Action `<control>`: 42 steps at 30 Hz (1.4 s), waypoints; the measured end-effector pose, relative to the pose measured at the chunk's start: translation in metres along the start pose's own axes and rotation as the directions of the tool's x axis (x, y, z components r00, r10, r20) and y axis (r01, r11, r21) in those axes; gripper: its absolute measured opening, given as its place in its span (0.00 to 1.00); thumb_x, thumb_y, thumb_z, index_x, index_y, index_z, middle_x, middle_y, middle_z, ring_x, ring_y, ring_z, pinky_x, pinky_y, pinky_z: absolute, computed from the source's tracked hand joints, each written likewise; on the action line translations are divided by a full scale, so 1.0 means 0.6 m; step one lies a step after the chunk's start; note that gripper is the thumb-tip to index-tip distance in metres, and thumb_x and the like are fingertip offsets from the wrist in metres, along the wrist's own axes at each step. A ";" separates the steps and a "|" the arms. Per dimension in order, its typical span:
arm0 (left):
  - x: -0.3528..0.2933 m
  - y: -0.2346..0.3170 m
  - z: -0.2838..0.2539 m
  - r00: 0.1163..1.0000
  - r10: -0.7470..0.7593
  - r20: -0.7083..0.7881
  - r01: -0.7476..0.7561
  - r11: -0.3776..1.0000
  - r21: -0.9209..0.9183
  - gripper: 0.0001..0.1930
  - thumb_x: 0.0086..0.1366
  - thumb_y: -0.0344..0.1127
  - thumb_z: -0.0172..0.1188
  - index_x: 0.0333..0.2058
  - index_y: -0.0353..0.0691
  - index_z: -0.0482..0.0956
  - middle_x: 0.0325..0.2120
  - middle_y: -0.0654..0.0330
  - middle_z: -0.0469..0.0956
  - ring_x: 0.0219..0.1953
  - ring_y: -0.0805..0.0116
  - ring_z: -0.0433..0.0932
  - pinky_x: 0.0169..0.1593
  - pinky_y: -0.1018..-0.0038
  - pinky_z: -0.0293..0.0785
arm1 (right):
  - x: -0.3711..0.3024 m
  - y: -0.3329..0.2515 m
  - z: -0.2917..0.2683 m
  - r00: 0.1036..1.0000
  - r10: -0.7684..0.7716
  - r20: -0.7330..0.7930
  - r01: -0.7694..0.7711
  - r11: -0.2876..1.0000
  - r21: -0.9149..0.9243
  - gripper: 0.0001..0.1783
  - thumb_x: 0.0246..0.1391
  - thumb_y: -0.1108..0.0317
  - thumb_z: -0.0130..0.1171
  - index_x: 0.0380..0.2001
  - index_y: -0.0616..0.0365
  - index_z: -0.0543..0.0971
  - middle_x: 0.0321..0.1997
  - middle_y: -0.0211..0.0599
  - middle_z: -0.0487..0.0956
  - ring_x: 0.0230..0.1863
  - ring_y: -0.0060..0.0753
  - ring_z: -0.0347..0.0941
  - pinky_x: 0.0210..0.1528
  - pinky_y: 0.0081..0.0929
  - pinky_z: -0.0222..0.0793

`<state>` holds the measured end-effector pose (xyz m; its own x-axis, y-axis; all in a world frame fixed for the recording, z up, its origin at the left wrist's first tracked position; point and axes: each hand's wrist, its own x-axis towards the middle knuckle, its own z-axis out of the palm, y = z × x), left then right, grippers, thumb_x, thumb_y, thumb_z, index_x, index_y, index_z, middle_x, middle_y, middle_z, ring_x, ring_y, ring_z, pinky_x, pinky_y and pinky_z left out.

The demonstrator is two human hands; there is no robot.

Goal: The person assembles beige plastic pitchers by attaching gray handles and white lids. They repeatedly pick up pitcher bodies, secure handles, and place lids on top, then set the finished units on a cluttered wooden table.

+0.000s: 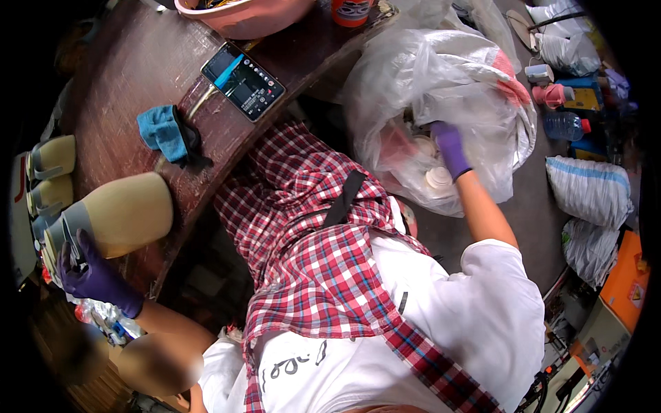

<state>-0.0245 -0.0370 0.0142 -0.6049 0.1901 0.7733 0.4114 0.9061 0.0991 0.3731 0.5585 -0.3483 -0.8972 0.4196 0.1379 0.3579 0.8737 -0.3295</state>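
My left hand (96, 277), in a purple glove, is at the left by the grey-rimmed end of a beige rounded container (131, 212) on the table. Its fingers are spread apart, and they seem to touch that end rather than wrap round it. My right hand (451, 150), also gloved in purple, reaches down into a large translucent plastic bag (406, 76). Its fingers are hidden among the bag's contents, so their grip does not show. Pale round pieces (438, 179) and something pinkish lie inside the bag near that hand.
On the dark brown table (124, 76) are a phone (242, 81), a blue cloth (162, 131) and a pink basin (255, 19). More beige containers (54, 157) stand far left. A clear bottle (566, 126) and white sacks (589, 189) are at the right.
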 end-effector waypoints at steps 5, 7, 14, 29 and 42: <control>-0.076 0.061 -0.004 0.995 -0.088 0.041 0.093 0.989 -0.115 0.24 0.58 0.40 0.75 0.48 0.32 0.81 0.48 0.50 0.79 0.49 0.57 0.77 0.56 0.62 0.74 | -0.038 0.191 -0.136 0.881 0.458 -0.119 -0.470 0.876 -0.112 0.19 0.67 0.60 0.44 0.47 0.62 0.79 0.42 0.43 0.81 0.41 0.38 0.75 0.47 0.35 0.71; -0.100 0.091 -0.003 0.998 -0.063 0.004 0.063 0.997 -0.053 0.31 0.60 0.40 0.74 0.59 0.37 0.74 0.54 0.48 0.72 0.53 0.56 0.74 0.59 0.61 0.72 | -0.058 0.166 -0.121 0.832 0.555 -0.001 -0.525 0.787 0.322 0.20 0.68 0.57 0.42 0.46 0.60 0.78 0.42 0.45 0.81 0.41 0.40 0.75 0.49 0.36 0.70; -0.180 0.120 0.000 0.976 -0.214 -0.046 0.153 0.819 -0.553 0.25 0.68 0.29 0.60 0.61 0.28 0.67 0.44 0.51 0.78 0.45 0.64 0.78 0.54 0.70 0.74 | -0.065 -0.057 -0.129 0.783 0.484 0.391 -0.622 0.605 0.497 0.23 0.56 0.66 0.50 0.53 0.62 0.79 0.37 0.41 0.84 0.34 0.36 0.80 0.41 0.29 0.75; -0.364 0.742 0.331 0.277 0.899 0.340 0.126 0.317 -0.940 0.19 0.65 0.41 0.60 0.53 0.45 0.79 0.51 0.52 0.78 0.51 0.55 0.78 0.57 0.61 0.72 | -0.240 0.049 -0.340 0.781 0.623 0.040 -0.464 0.536 0.705 0.19 0.67 0.70 0.49 0.55 0.70 0.77 0.54 0.44 0.80 0.53 0.36 0.78 0.61 0.32 0.71; -0.141 1.008 0.542 0.464 0.677 0.571 0.281 0.499 -0.820 0.28 0.71 0.56 0.53 0.58 0.38 0.76 0.58 0.46 0.75 0.64 0.52 0.69 0.66 0.64 0.62 | 0.035 0.532 -0.207 0.772 0.509 -0.380 -0.454 0.861 0.230 0.25 0.71 0.60 0.45 0.65 0.64 0.69 0.65 0.47 0.73 0.67 0.45 0.67 0.70 0.35 0.58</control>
<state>0.0537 0.6182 -0.1948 -0.3913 0.9177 0.0683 0.5939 0.1952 0.7805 0.5004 0.8768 -0.3345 -0.4121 0.8624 0.2941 0.6561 0.5049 -0.5610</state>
